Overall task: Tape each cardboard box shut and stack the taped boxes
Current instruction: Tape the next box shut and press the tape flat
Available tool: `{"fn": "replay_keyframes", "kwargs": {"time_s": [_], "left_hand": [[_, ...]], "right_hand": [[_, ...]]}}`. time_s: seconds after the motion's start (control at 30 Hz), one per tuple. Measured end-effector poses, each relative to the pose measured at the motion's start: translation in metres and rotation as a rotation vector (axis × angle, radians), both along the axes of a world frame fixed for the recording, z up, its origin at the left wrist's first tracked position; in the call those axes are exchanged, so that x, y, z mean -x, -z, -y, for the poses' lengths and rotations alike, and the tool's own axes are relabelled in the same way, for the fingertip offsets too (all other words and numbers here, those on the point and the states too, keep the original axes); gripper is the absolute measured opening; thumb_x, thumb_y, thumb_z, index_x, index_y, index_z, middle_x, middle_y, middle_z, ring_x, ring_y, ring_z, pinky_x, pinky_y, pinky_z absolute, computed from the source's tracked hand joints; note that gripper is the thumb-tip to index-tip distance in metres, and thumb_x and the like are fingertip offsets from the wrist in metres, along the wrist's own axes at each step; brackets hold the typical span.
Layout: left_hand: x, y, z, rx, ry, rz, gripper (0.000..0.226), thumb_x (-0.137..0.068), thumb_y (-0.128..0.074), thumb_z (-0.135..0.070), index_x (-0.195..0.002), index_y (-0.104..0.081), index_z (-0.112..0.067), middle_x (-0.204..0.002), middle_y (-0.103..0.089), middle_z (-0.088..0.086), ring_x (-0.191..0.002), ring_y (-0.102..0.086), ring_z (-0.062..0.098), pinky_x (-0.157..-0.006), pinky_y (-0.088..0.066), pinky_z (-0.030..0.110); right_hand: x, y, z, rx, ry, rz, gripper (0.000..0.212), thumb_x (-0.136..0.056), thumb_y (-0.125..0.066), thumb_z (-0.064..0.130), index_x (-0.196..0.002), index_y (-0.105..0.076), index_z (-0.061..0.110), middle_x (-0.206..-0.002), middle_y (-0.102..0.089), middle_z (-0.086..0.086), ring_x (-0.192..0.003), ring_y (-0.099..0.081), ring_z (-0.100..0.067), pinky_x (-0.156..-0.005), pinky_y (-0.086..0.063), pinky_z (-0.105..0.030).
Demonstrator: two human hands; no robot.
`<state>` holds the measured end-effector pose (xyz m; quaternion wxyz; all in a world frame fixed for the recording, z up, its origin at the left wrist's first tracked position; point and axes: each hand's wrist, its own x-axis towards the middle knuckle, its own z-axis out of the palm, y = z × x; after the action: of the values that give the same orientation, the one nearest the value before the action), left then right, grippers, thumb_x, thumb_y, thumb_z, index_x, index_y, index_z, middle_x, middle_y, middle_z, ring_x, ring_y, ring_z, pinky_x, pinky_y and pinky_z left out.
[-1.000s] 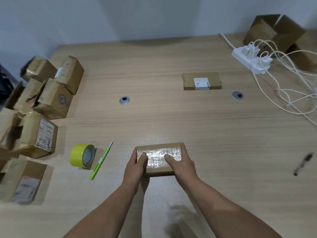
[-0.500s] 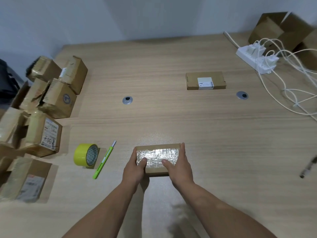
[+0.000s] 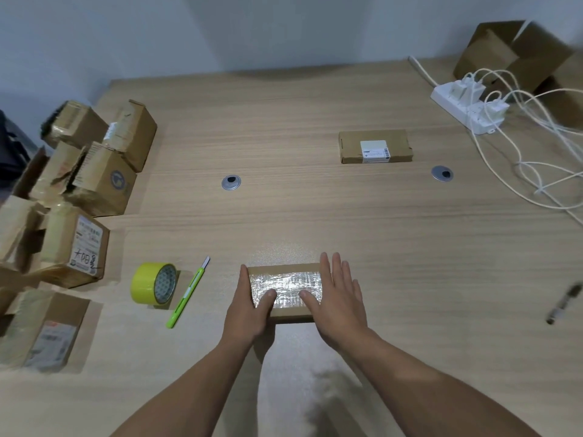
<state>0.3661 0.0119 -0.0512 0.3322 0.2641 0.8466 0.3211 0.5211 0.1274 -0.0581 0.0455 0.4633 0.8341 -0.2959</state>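
- The left hand (image 3: 249,305), grip apart, lays straight fingers against the taped box (image 3: 285,287), thumb on top.
- The right hand (image 3: 339,298), grip apart, fingers spread, rests its thumb on the tape.
- The taped box lies on the near tabletop (image 3: 315,216); a flat box (image 3: 375,150) lies farther back.

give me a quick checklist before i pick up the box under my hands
1. Top sealed: shiny tape covers the top of the box - ok.
2. Ends and underside sealed: hidden - cannot tell.
3. Grip: left hand and right hand lie at its ends with straight fingers, thumbs on top, not curled round it - not ok.
4. Landing spot: flat labelled box lies level, nothing on it - ok.
5. Tools: tape roll and cutter lie left of the box, apart from it - ok.
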Motion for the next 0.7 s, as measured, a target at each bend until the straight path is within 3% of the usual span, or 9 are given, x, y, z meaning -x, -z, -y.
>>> {"fn": "replay_keyframes", "kwargs": {"time_s": [0.1, 0.17, 0.23, 0.3, 0.4, 0.5, 0.57, 0.7], "left_hand": [[-0.005, 0.005, -0.003, 0.022, 0.075, -0.202, 0.077, -0.102, -0.047, -0.045, -0.16, 0.001, -0.029, -0.168, 0.008, -0.004, -0.154, 0.004, 0.017, -0.121, -0.013, 0.037], [-0.007, 0.007, -0.005, 0.085, 0.171, -0.327, 0.064, -0.106, -0.035, -0.042, -0.16, -0.003, -0.029, -0.167, 0.013, -0.004, -0.154, 0.008, 0.02, -0.121, -0.013, 0.039], [-0.007, 0.009, -0.006, 0.054, 0.22, -0.326, 0.058, -0.108, -0.032, -0.036, -0.16, -0.011, -0.024, -0.166, 0.013, -0.001, -0.155, 0.001, 0.023, -0.122, -0.014, 0.037], [-0.006, 0.011, -0.006, 0.007, 0.205, -0.288, 0.054, -0.108, -0.033, -0.032, -0.159, -0.018, -0.023, -0.165, 0.012, -0.004, -0.154, -0.011, 0.022, -0.118, -0.025, 0.032], [-0.002, 0.01, -0.002, 0.013, 0.211, -0.298, 0.051, -0.109, -0.032, -0.028, -0.159, -0.02, -0.026, -0.165, 0.011, -0.011, -0.151, -0.023, 0.017, -0.101, -0.035, 0.024], [0.008, 0.006, -0.001, 0.045, 0.271, -0.328, 0.052, -0.109, -0.033, -0.025, -0.159, -0.02, -0.027, -0.165, 0.007, -0.012, -0.144, -0.037, 0.02, -0.096, -0.041, 0.029], [0.015, 0.004, 0.001, 0.061, 0.297, -0.34, 0.052, -0.109, -0.033, -0.024, -0.159, -0.019, -0.026, -0.162, 0.008, -0.014, -0.144, -0.037, 0.021, -0.1, -0.04, 0.03], [0.008, 0.006, -0.002, 0.065, 0.299, -0.28, 0.059, -0.108, -0.033, -0.035, -0.16, -0.01, -0.021, -0.165, 0.015, -0.007, -0.154, -0.011, 0.018, -0.118, -0.025, 0.031]], "right_hand": [[0.005, -0.001, 0.001, -0.054, -0.096, -0.004, 0.072, -0.102, -0.017, 0.062, -0.156, 0.022, 0.035, -0.159, 0.037, 0.008, -0.148, 0.032, -0.014, -0.125, 0.007, -0.041], [0.009, 0.002, 0.004, -0.043, -0.114, -0.015, 0.07, -0.102, -0.016, 0.061, -0.158, 0.018, 0.035, -0.159, 0.038, 0.009, -0.148, 0.033, -0.013, -0.125, 0.008, -0.039], [0.014, 0.006, 0.007, 0.012, -0.074, -0.045, 0.072, -0.103, -0.02, 0.061, -0.159, 0.015, 0.034, -0.158, 0.04, 0.012, -0.149, 0.031, -0.013, -0.126, 0.001, -0.036], [0.016, 0.009, 0.008, 0.057, -0.034, -0.076, 0.072, -0.104, -0.025, 0.058, -0.159, 0.014, 0.033, -0.156, 0.043, 0.014, -0.15, 0.029, -0.012, -0.125, -0.008, -0.036], [0.016, 0.01, 0.008, -0.002, -0.082, -0.014, 0.065, -0.106, -0.019, 0.052, -0.159, 0.013, 0.032, -0.154, 0.045, 0.009, -0.151, 0.028, -0.015, -0.125, -0.002, -0.037], [0.014, 0.011, 0.006, -0.064, -0.105, -0.014, 0.059, -0.109, -0.017, 0.042, -0.16, 0.008, 0.03, -0.154, 0.041, 0.007, -0.151, 0.026, -0.018, -0.127, 0.001, -0.039], [0.014, 0.012, 0.005, -0.054, -0.107, -0.016, 0.058, -0.109, -0.018, 0.04, -0.161, 0.006, 0.029, -0.154, 0.04, 0.007, -0.152, 0.025, -0.019, -0.127, -0.003, -0.04], [0.017, 0.005, 0.005, -0.057, -0.088, 0.009, 0.064, -0.105, -0.014, 0.055, -0.159, 0.013, 0.032, -0.157, 0.039, 0.006, -0.149, 0.031, -0.016, -0.126, 0.006, -0.04]]}}
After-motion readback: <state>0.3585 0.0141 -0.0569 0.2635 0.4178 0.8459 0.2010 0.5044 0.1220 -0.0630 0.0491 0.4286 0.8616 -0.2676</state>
